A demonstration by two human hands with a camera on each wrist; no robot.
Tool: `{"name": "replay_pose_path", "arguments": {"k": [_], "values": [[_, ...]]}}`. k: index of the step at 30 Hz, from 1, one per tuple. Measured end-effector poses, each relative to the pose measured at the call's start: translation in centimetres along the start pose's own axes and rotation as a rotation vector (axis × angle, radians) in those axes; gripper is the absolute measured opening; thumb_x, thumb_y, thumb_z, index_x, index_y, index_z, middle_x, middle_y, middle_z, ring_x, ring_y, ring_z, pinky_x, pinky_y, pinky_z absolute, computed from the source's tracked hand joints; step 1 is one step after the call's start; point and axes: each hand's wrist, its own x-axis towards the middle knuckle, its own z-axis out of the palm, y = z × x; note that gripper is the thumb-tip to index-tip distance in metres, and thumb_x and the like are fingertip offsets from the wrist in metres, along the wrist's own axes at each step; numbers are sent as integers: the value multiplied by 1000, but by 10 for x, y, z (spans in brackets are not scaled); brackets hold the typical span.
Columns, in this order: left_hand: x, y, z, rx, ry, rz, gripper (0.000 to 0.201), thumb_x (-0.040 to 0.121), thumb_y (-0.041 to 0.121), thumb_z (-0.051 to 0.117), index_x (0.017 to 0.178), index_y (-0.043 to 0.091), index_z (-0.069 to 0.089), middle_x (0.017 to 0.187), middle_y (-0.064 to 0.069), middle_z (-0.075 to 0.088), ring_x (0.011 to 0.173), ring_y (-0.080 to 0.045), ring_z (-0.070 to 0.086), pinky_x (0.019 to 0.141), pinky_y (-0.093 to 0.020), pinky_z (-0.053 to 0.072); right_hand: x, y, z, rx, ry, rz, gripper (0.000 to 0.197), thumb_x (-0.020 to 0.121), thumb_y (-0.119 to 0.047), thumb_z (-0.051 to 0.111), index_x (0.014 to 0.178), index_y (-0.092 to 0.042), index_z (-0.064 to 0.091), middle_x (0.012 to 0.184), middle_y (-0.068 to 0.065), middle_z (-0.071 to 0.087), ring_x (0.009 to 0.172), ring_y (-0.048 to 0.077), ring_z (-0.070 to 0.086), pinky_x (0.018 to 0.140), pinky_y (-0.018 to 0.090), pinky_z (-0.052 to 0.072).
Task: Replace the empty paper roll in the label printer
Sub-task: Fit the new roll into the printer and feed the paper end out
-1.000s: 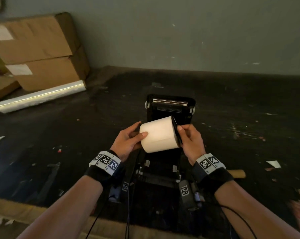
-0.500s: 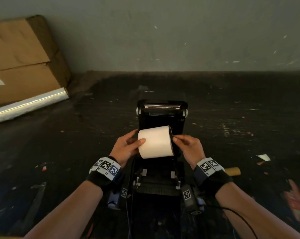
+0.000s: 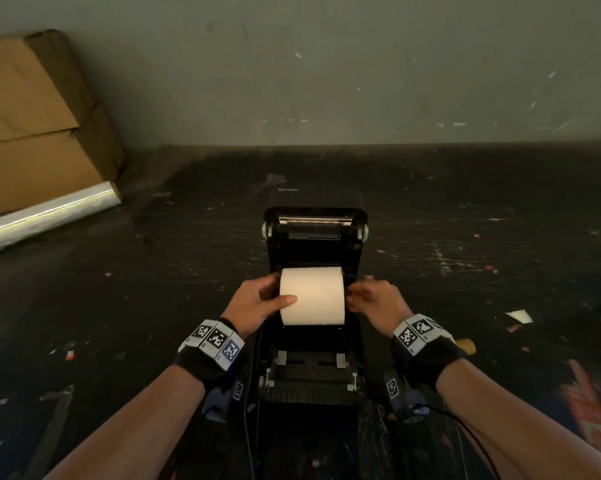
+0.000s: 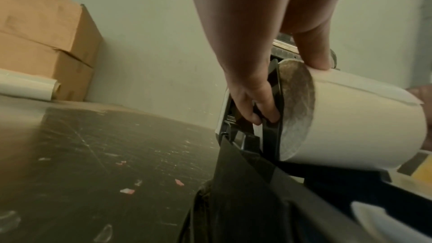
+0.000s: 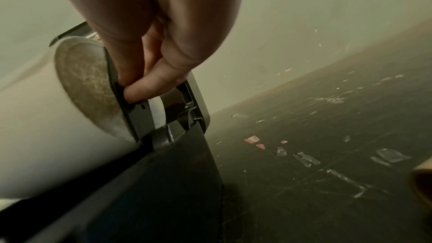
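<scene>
Both hands flank the paper roll (image 3: 312, 295), its long axis lying crosswise over the open label printer (image 3: 314, 375) bay. Left hand (image 3: 257, 303) grips the roll's left end, thumb across its face; right hand (image 3: 378, 299) pinches the black guide (image 5: 131, 110) touching the right end.

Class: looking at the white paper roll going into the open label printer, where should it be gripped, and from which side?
Grip the paper roll at its two flat ends, coming in from left and right, as the left hand and right hand do. It lies sideways, so its ends face outward, probably leaving the curved paper free to drop into the printer.
</scene>
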Motion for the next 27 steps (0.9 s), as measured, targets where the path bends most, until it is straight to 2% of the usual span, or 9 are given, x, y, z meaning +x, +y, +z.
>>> {"name": "replay_pose_path", "arguments": {"k": [1,3,5,7,12,17,23,27], "values": [[2,-2,-2,42,-20,3,38,82,13,69,113,33,59,115,5,66,109,-7,61,100,-36,47,0,2,1,-29,-10,-2,25,89,-13,61,114,-10,64,100,5,71,87,8,67,82,19,53],[4,-7,-4,127,-45,10,42,82,20,71,118,36,57,122,4,65,116,-10,58,103,-39,44,1,5,3,-47,-24,4,25,89,-13,60,114,-10,64,100,5,72,87,8,67,82,20,53],[6,-11,-2,193,-41,18,51,82,23,71,128,32,52,126,5,62,118,-9,56,105,-38,42,1,8,5,-82,-30,0,25,89,-14,60,114,-12,65,100,3,72,87,6,66,81,18,52],[6,-13,0,242,-20,22,57,83,24,70,135,27,48,127,6,60,118,-9,55,106,-35,41,2,9,6,-103,-26,-10,24,90,-14,59,113,-12,65,100,2,72,87,6,66,83,21,52],[5,-22,1,294,-9,23,60,85,29,67,139,29,43,129,10,57,123,-10,51,108,-40,39,-1,8,11,-118,-3,-28,24,90,-11,57,113,-9,64,100,8,71,91,15,68,87,32,54],[3,-31,7,354,27,44,64,86,31,65,144,25,37,138,3,53,129,-12,45,110,-37,36,-4,7,12,-176,14,-50,24,91,-12,56,114,-10,63,105,7,68,95,15,65,87,28,52],[5,-34,7,338,45,70,63,87,31,64,144,26,37,137,3,54,128,-12,46,109,-37,37,-6,7,17,-255,56,-108,20,92,-13,55,110,-9,64,107,7,66,97,14,61,84,20,44],[5,-36,8,359,52,77,65,87,33,63,145,24,35,138,1,54,128,-12,46,109,-35,37,-8,7,19,-288,70,-121,19,92,-11,54,108,-8,64,108,8,64,99,16,61,88,25,47]]}}
